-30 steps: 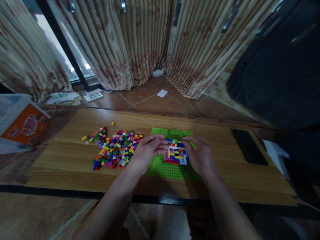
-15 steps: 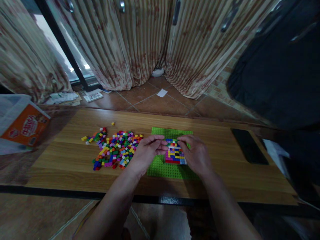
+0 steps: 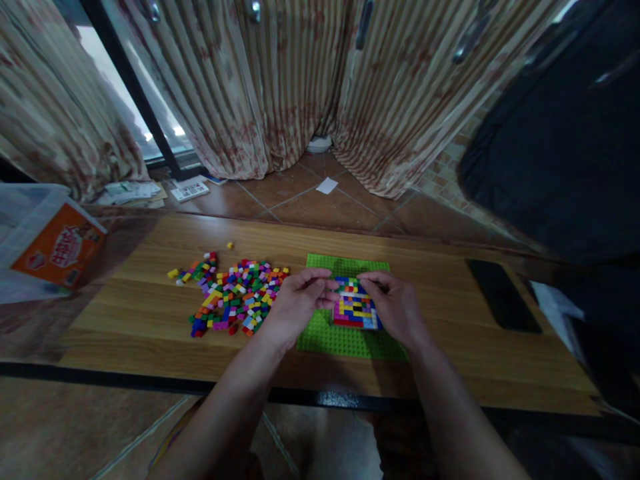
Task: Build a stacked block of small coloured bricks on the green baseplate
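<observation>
A green studded baseplate (image 3: 330,341) lies on the bench, with a block of multicoloured toy bricks (image 3: 356,312) built up on it. My left hand (image 3: 299,301) is at the left side of this block, its thumb and fingers drawn together near the upper left corner. Whatever they pinch is too small to make out. At the upper right of the block, my right hand (image 3: 397,308) has thumb and forefinger bent towards each other over the bricks. Its fingertips touch or nearly touch the block, and any piece between them is hidden.
Left of the baseplate spreads a pile of loose bricks (image 3: 250,293), with a single yellow brick (image 3: 231,245) behind it. A black phone (image 3: 503,295) lies towards the right end of the wooden bench (image 3: 440,367). At far left stands a clear plastic tub (image 3: 30,220) with an orange label.
The whole view has shifted slightly, moving things a little to the right. My right thumb has lifted slightly from the block's upper edge. My left hand keeps its pose.
</observation>
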Action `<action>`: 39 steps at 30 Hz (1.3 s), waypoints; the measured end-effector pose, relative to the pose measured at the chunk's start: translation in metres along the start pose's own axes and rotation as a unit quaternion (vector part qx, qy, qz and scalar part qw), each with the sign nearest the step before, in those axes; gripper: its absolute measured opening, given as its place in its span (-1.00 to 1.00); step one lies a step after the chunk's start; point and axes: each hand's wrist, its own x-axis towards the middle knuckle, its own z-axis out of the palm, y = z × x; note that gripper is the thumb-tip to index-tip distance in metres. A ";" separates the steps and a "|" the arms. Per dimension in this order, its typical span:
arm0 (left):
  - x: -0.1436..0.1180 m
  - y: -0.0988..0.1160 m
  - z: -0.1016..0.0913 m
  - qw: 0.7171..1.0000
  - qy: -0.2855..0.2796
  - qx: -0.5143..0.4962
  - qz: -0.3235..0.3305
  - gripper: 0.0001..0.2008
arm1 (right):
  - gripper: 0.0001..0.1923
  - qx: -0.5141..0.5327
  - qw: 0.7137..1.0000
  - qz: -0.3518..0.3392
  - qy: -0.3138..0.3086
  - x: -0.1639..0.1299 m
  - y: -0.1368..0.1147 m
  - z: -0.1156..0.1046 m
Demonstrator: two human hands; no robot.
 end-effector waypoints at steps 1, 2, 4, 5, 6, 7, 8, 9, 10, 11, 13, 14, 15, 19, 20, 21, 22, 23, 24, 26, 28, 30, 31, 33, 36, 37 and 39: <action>0.000 0.000 0.000 1.000 -0.002 0.002 0.002 -0.86 | -0.77 0.001 1.000 0.005 -0.001 0.000 0.000 0.000; 0.000 0.000 0.000 1.000 -0.004 0.005 0.003 -0.86 | -0.77 0.000 1.000 0.008 -0.002 0.000 0.000 0.000; 0.000 0.000 0.000 1.000 -0.006 0.013 0.002 -0.87 | -0.77 0.001 1.000 0.010 0.001 0.001 0.000 0.001; 0.000 0.000 0.001 1.000 -0.006 0.017 0.002 -0.87 | -0.78 0.002 1.000 0.010 0.002 0.001 -0.001 0.001; 0.000 0.000 0.001 1.000 -0.005 0.020 0.002 -0.87 | -0.78 0.003 1.000 0.011 0.001 0.001 -0.001 0.001; 0.000 0.000 0.002 1.000 -0.004 0.024 0.002 -0.87 | -0.78 0.005 1.000 0.012 0.001 0.001 -0.002 0.002; 0.000 0.000 0.002 1.000 -0.003 0.028 0.004 -0.88 | -0.78 0.007 1.000 0.013 0.000 0.001 -0.002 0.002; 0.000 0.000 0.002 0.999 -0.004 0.033 0.006 -0.90 | -0.78 0.009 1.000 0.015 0.000 0.001 -0.002 0.002; 0.001 0.000 0.002 0.999 -0.007 0.038 0.009 -0.92 | -0.78 0.011 1.000 0.015 0.000 0.001 -0.002 0.002; 0.001 0.000 0.002 0.999 -0.011 0.042 0.011 -0.93 | -0.79 0.013 1.000 0.015 0.000 0.001 -0.001 0.002; 0.002 -0.002 0.001 0.998 -0.023 0.048 0.015 -0.92 | -0.79 0.016 1.000 0.011 -0.003 0.001 0.002 0.002; 0.002 -0.002 0.001 0.998 -0.028 0.048 0.017 -0.91 | -0.79 0.016 1.000 0.007 -0.008 0.001 0.003 0.002; 0.002 -0.003 0.000 0.998 -0.031 0.046 0.020 -0.89 | -0.78 0.015 1.000 0.000 -0.010 0.000 0.004 0.001; 0.003 -0.006 -0.001 0.997 -0.051 0.033 0.039 -0.85 | -0.76 0.000 0.997 -0.065 0.030 -0.004 0.001 0.000; 0.003 -0.007 -0.001 0.997 -0.059 0.034 0.045 -0.84 | -0.75 -0.004 0.995 -0.089 0.045 -0.005 -0.002 0.000; 0.004 -0.008 -0.001 0.996 -0.067 0.038 0.052 -0.83 | -0.76 -0.005 0.992 -0.111 0.057 -0.007 -0.005 0.000; 0.005 -0.009 -0.001 0.995 -0.073 0.046 0.059 -0.82 | -0.77 -0.006 0.989 -0.131 0.062 -0.008 -0.009 0.001; 0.005 -0.010 -0.002 0.993 -0.078 0.057 0.067 -0.80 | -0.78 -0.006 0.987 -0.147 0.062 -0.010 -0.013 0.002; 0.006 -0.012 -0.002 0.991 -0.083 0.071 0.077 -0.79 | -0.79 -0.008 0.985 -0.160 0.057 -0.012 -0.017 0.003; 0.007 -0.015 -0.003 0.984 -0.096 0.110 0.105 -0.76 | -0.81 -0.015 0.983 -0.180 0.038 -0.015 -0.022 0.006; 0.008 -0.018 -0.004 0.970 -0.107 0.162 0.145 -0.73 | -0.83 -0.022 0.980 -0.196 0.019 -0.017 -0.026 0.009; 0.008 -0.021 -0.005 0.953 -0.111 0.209 0.187 -0.72 | -0.84 -0.018 0.979 -0.202 0.011 -0.018 -0.027 0.012; 0.008 -0.022 -0.006 0.946 -0.110 0.227 0.204 -0.71 | -0.84 -0.012 0.979 -0.202 0.011 -0.018 -0.026 0.013; 0.006 -0.022 -0.005 0.935 -0.107 0.254 0.225 -0.71 | -0.86 0.003 0.980 -0.199 0.016 -0.019 -0.025 0.014; 0.003 -0.020 -0.001 0.929 -0.102 0.275 0.226 -0.72 | -0.88 0.019 0.980 -0.195 0.025 -0.020 -0.024 0.014; 0.002 -0.019 0.000 0.929 -0.099 0.277 0.223 -0.72 | -0.88 0.017 0.980 -0.198 0.029 -0.020 -0.023 0.014; 0.000 -0.019 0.003 0.932 -0.089 0.272 0.221 -0.72 | -0.88 0.000 0.976 -0.213 0.040 -0.021 -0.024 0.015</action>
